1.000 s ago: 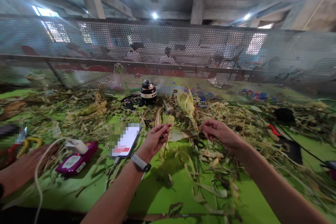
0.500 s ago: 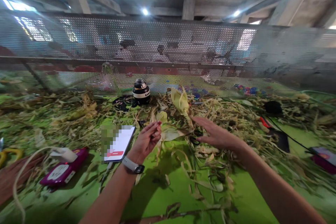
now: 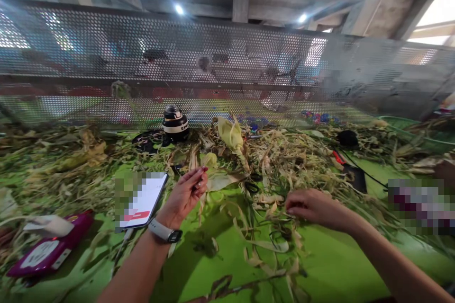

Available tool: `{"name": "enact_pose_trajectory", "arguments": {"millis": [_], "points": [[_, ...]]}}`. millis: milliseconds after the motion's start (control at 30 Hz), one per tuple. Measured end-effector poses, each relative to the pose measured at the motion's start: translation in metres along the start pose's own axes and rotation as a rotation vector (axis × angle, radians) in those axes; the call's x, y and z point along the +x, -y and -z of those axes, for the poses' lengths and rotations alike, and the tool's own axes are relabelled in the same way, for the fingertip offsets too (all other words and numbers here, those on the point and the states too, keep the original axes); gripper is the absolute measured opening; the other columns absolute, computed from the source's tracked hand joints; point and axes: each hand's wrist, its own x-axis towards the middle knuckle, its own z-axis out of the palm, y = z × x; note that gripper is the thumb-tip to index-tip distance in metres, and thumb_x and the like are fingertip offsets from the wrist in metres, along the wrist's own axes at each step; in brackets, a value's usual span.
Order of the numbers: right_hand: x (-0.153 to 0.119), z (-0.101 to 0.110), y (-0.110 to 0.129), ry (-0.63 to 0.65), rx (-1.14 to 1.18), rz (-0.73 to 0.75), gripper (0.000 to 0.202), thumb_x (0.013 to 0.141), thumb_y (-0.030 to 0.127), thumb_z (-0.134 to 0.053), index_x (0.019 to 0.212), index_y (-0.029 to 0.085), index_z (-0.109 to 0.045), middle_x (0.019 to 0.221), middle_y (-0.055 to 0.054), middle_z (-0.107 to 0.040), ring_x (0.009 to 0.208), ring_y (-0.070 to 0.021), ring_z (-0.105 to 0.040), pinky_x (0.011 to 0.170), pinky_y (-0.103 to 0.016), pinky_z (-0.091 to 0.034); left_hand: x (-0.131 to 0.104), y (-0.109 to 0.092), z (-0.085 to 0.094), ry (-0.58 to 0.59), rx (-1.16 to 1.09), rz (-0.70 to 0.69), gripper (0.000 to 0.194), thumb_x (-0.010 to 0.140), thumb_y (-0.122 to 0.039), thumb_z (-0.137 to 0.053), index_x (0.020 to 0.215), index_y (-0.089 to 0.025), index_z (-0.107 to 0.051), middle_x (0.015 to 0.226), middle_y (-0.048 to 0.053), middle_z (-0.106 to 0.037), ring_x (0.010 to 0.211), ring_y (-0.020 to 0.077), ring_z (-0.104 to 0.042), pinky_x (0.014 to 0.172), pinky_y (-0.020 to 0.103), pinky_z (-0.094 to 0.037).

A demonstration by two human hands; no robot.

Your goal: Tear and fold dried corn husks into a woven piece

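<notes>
My left hand [image 3: 188, 191], with a watch [image 3: 167, 232] on its wrist, is raised over the green table with thumb and fingertips pinched together. What the pinch holds is too small to tell. Just behind it are a small yellowish husk petal [image 3: 209, 160] and a long pale husk strip [image 3: 225, 182]. Past them stands a pale yellow husk flower [image 3: 231, 135]. To the right, my right hand [image 3: 307, 204] is low at the edge of the dry husk scraps [image 3: 273, 199], its fingers curled downward; anything under them is hidden. Black-handled scissors [image 3: 252, 186] lie between the hands.
A phone [image 3: 145, 201] and a purple power bank [image 3: 53, 248] with a cable are at left. A black jar [image 3: 175, 124] stands by the perforated metal screen [image 3: 213, 80]. Dried husks [image 3: 71, 161] cover much of the table. A black cord [image 3: 369, 175] runs at right.
My right hand has come down and back from beside the husk flower, its stretched fingers now curled. My left hand keeps its pinch. The view has swung slightly right.
</notes>
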Motion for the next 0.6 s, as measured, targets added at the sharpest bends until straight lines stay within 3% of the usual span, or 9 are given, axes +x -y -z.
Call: {"name": "enact_pose_trajectory", "arguments": {"millis": [100, 200, 333, 400, 500, 600], "points": [[0.002, -0.014, 0.01, -0.007, 0.038, 0.056, 0.017, 0.089, 0.026, -0.05, 0.087, 0.02, -0.066, 0.085, -0.003, -0.065, 0.077, -0.0155, -0.06, 0.07, -0.025, -0.044, 0.001, 0.0, 0.0, 0.005, 0.024, 0.01, 0.01, 0.065, -0.007, -0.071, 0.073, -0.008, -0.066, 0.054, -0.002, -0.053, 0.043, 0.0023, -0.04, 0.036, 0.01, -0.03], [0.014, -0.036, 0.018, -0.067, -0.098, 0.099, 0.013, 0.085, 0.024, -0.056, 0.094, 0.02, -0.064, 0.093, -0.005, -0.062, 0.084, -0.0185, -0.058, 0.073, -0.028, -0.045, 0.002, 0.001, 0.001, 0.007, 0.04, 0.016, 0.012, 0.064, -0.009, -0.073, 0.073, -0.008, -0.066, 0.054, -0.002, -0.053, 0.043, 0.0023, -0.04, 0.036, 0.011, -0.03], [0.03, -0.053, 0.023, -0.044, -0.295, 0.123, 0.007, 0.079, 0.016, -0.06, 0.084, 0.018, -0.065, 0.09, -0.007, -0.06, 0.084, -0.0219, -0.056, 0.076, -0.035, -0.045, 0.003, 0.003, 0.003, -0.001, 0.06, 0.009, 0.015, 0.062, -0.011, -0.075, 0.074, -0.007, -0.067, 0.054, -0.002, -0.053, 0.044, 0.0022, -0.04, 0.037, 0.011, -0.03], [0.033, -0.046, 0.024, -0.069, -0.214, 0.135, 0.008, 0.081, 0.018, -0.059, 0.075, 0.018, -0.065, 0.088, -0.007, -0.06, 0.084, -0.0212, -0.056, 0.077, -0.035, -0.045, 0.003, 0.004, 0.003, -0.001, 0.069, 0.008, 0.017, 0.061, -0.012, -0.075, 0.075, -0.007, -0.067, 0.055, -0.002, -0.054, 0.044, 0.0024, -0.041, 0.037, 0.012, -0.03], [0.034, -0.018, 0.022, -0.248, 0.134, 0.098, 0.016, 0.086, 0.03, -0.056, 0.078, 0.019, -0.064, 0.091, -0.006, -0.06, 0.084, -0.0178, -0.056, 0.076, -0.032, -0.046, 0.003, 0.005, 0.003, 0.001, 0.073, 0.002, 0.018, 0.061, -0.014, -0.076, 0.075, -0.007, -0.068, 0.055, -0.002, -0.054, 0.045, 0.0027, -0.041, 0.038, 0.012, -0.03], [0.038, 0.006, 0.016, -0.321, 0.378, 0.056, 0.021, 0.082, 0.038, -0.059, 0.077, 0.018, -0.062, 0.08, -0.003, -0.061, 0.074, -0.0159, -0.056, 0.069, -0.03, -0.046, 0.002, 0.005, 0.003, 0.008, 0.073, -0.01, 0.019, 0.061, -0.014, -0.076, 0.076, -0.007, -0.068, 0.055, -0.001, -0.054, 0.045, 0.0026, -0.042, 0.037, 0.011, -0.029]]}}
